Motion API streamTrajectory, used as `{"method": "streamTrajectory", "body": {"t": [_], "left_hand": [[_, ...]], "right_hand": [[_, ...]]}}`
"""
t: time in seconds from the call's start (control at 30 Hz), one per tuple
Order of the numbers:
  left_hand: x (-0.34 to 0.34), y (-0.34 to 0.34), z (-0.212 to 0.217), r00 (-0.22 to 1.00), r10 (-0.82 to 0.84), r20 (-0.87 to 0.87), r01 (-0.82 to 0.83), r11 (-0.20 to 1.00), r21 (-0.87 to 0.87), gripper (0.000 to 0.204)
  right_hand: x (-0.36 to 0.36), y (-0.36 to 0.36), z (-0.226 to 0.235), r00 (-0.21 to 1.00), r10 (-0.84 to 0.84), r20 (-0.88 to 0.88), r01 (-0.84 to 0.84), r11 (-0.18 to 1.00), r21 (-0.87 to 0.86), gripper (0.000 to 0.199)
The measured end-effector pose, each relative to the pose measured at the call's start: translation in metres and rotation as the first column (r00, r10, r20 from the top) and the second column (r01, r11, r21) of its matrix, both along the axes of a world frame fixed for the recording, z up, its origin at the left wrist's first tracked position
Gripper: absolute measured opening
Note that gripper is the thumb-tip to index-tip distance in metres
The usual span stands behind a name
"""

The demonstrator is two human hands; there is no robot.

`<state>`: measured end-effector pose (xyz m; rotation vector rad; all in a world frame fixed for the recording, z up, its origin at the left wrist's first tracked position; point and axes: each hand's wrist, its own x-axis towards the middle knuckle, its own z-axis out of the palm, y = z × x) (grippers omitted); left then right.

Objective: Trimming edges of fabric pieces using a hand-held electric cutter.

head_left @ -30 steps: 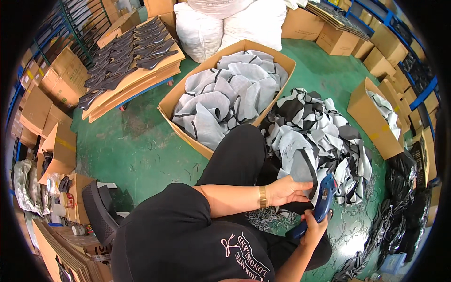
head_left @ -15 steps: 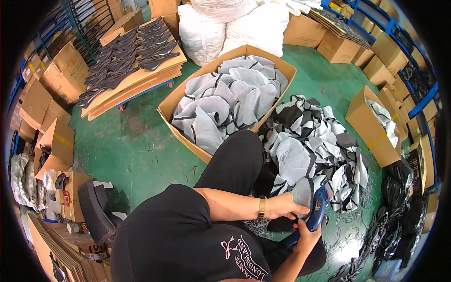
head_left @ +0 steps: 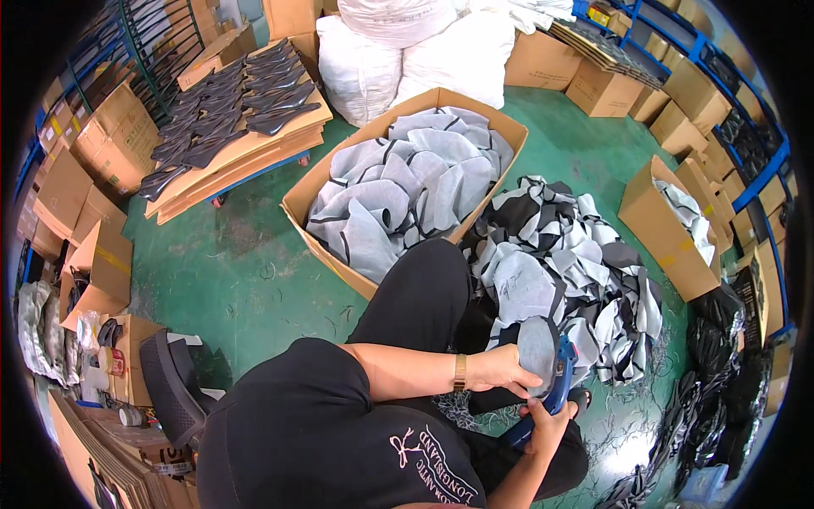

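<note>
My left hand (head_left: 502, 371) pinches a grey, rounded fabric piece (head_left: 537, 349) with a dark edge, thumb on top. My right hand (head_left: 547, 424) is wrapped round a blue hand-held power tool (head_left: 560, 383), held slanting up along the right side of the fabric piece. The tool's working end lies close to the fabric's edge; whether it touches cannot be made out. Just beyond both hands a loose heap of grey and black fabric pieces (head_left: 585, 263) lies on the floor.
Ahead stands a large open carton (head_left: 292, 204) filled with similar grey pieces. A smaller carton (head_left: 657, 237) stands at the right, beside black plastic bags (head_left: 716, 339). Far left, black saddle-like parts (head_left: 237, 106) lie on stacked cardboard. Thin dark scraps litter the green floor (head_left: 254, 297).
The fabric piece has turned so that its broad grey face shows more fully. Both hands and the blue tool have shifted slightly left; the whole view has moved a little too.
</note>
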<state>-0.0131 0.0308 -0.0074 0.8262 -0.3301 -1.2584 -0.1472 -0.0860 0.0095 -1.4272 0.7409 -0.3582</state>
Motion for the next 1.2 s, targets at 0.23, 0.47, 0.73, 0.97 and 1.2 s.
{"method": "streamTrajectory", "body": {"t": [0.23, 0.47, 0.73, 0.97, 1.2], "left_hand": [[-0.006, -0.007, -0.009, 1.0, -0.013, -0.019, 0.013, 0.999, 0.033, 0.03], [0.027, 0.004, -0.015, 0.96, 0.275, -0.054, -0.271, 0.961, 0.062, 0.033], [0.032, -0.001, 0.002, 0.949, 0.315, -0.004, -0.314, 0.948, 0.052, 0.032], [0.031, -0.001, 0.007, 0.937, 0.348, -0.032, -0.347, 0.937, 0.043, 0.028], [0.032, 0.003, 0.005, 0.949, 0.31, -0.061, -0.308, 0.95, 0.044, 0.027]], "right_hand": [[-0.015, -0.003, -0.01, 1.0, 0.008, -0.025, -0.007, 0.999, 0.045, 0.027], [-0.029, -0.009, 0.014, 0.997, -0.07, 0.042, 0.066, 0.993, 0.095, 0.034], [-0.064, 0.009, 0.027, 0.997, -0.008, -0.082, 0.006, 1.0, -0.017, 0.038], [-0.075, 0.019, 0.024, 0.967, 0.128, -0.221, -0.118, 0.991, 0.059, 0.038], [-0.071, 0.02, 0.026, 0.964, 0.118, -0.239, -0.105, 0.992, 0.068, 0.039]]}}
